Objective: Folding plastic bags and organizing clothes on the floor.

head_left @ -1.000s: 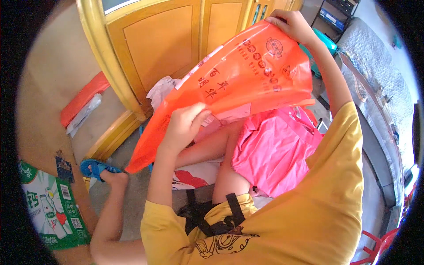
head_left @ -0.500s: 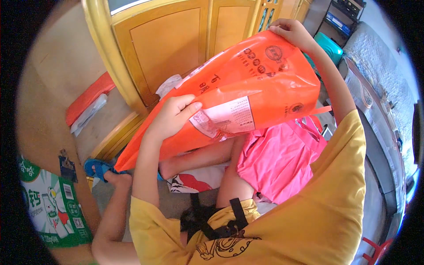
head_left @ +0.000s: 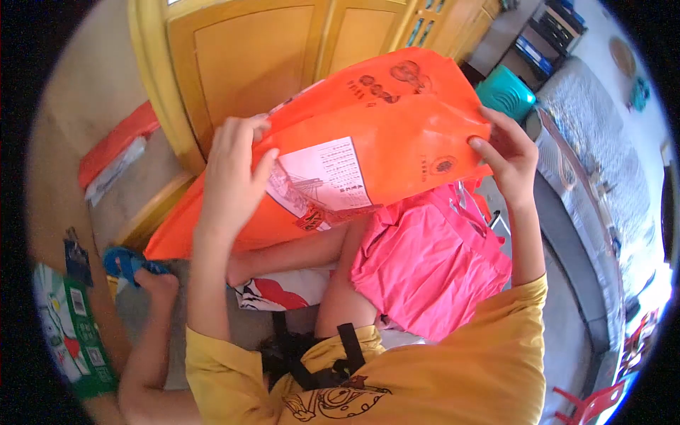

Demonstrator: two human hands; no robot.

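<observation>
A large orange-red plastic bag [head_left: 418, 134], printed with dark marks and a white label panel, stretches across in front of me. My left hand [head_left: 237, 166] is closed on its left part, the thumb lying along the front and the fingertips at the upper edge. At the bag's right end my right hand [head_left: 508, 152] grips the edge, thumb in front and fingers behind. What the bag holds, if anything, is hidden. Below it, a bright pink cloth garment [head_left: 432, 262] lies across my lap.
Wooden cabinet doors [head_left: 241, 64] stand just beyond the bag. A green-and-white carton [head_left: 74, 333] is at the left, near a blue slipper [head_left: 127, 265]. On the right are a bed [head_left: 602, 142], a teal plastic basket [head_left: 506, 93] and a red plastic stool [head_left: 591, 407].
My right hand has come down from the bag's upper far corner to its right end. My left hand has shifted left and up along the bag, which has turned slightly.
</observation>
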